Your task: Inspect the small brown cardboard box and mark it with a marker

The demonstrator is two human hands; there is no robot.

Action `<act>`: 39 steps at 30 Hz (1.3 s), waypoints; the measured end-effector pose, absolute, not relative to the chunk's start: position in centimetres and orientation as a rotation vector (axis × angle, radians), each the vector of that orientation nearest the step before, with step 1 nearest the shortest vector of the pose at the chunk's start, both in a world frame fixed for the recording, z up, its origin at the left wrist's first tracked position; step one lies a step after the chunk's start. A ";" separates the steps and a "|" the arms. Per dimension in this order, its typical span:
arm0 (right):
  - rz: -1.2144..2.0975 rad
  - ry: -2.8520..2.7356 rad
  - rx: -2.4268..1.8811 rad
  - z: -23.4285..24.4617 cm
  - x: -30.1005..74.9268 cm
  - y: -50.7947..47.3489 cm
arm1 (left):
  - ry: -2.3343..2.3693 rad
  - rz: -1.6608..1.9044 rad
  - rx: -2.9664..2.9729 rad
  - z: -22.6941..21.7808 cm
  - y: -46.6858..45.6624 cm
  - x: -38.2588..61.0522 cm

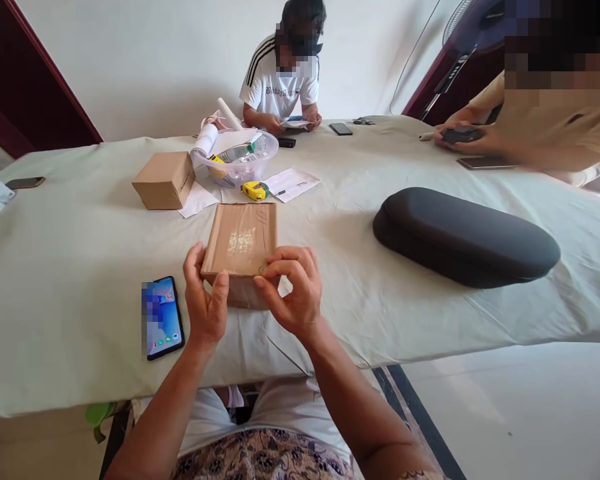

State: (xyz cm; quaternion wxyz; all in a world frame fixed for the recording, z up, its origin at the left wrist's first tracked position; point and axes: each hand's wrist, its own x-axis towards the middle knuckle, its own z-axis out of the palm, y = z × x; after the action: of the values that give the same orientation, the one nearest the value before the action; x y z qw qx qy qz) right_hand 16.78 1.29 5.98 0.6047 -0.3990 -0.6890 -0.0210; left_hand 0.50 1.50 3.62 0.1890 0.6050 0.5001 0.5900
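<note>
A brown cardboard box point(241, 233) with shiny clear tape and pen marks on its top sits on the cloth in front of me. My left hand point(204, 300) grips its near left corner, thumb against the front and fingers along the side. At the near right corner, my right hand point(295, 287) pinches the box's top edge between thumb and fingertips. Whether a bit of tape is also between those fingers is too small to tell. Left of the box lies a phone point(164, 319) with its screen lit.
Behind stand a second cardboard box point(163, 180) and a clear plastic basin point(245, 170) of assorted items. A yellow tape measure point(255, 191) lies beside a paper sheet point(295, 183). On the right is a long black case point(465, 233). Two people sit at the table point(340, 320).
</note>
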 end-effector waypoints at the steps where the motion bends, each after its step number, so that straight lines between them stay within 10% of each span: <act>1: -0.075 -1.606 -0.881 5.8 16.6 1.9 | 1.400 1.691 1.734 3.9 2.2 0.5; 14: -0.145 -1.497 -0.817 -2.5 20.3 6.6 | 1.236 1.651 1.946 -4.8 6.5 2.2; 39: 1.126 -1.760 -1.131 -1.4 22.6 9.0 | 1.336 1.764 1.367 -5.3 8.6 0.2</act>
State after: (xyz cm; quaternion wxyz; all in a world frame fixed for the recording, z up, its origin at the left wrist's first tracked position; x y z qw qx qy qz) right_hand 22.65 8.99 -1.44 0.3736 -0.4416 -0.6872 0.4396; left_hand 0.18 8.57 -5.28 0.2672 0.5065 0.4949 0.6535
